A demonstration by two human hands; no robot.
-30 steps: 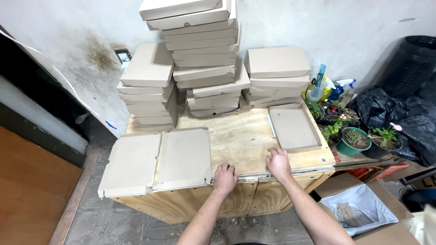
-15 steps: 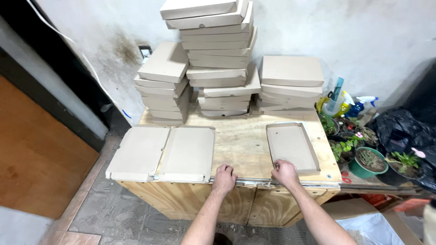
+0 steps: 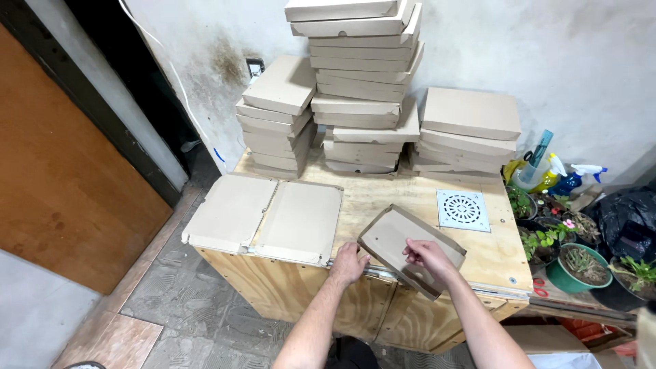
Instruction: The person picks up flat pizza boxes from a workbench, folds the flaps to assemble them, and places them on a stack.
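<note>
Hands work at the front edge of a plywood workbench (image 3: pixel 403 195) in the lower middle of the frame. Right hand (image 3: pixel 429 258) grips a shallow cardboard box tray (image 3: pixel 396 239), fingers curled over its near rim and thumb inside, so the tray sits tilted and turned at an angle above the bench, just right of centre. Left hand (image 3: pixel 348 263) rests at the tray's lower left corner with fingers bent; it seems to touch the cardboard edge, though the contact is hard to make out from this angle. Left of the hands, a flat unfolded cardboard blank (image 3: pixel 263 219) lies open on the bench, overhanging its left end. To the right of the tray, a square white perforated drain cover (image 3: pixel 462 210) lies flat on the wood. Stacks of folded cardboard boxes (image 3: pixel 362 89) stand along the wall at the upper middle, the centre stack tallest. Potted plants (image 3: pixel 581 263) and spray bottles (image 3: pixel 557 174) crowd the right side, beside a black plastic bag (image 3: pixel 629 222)
</note>
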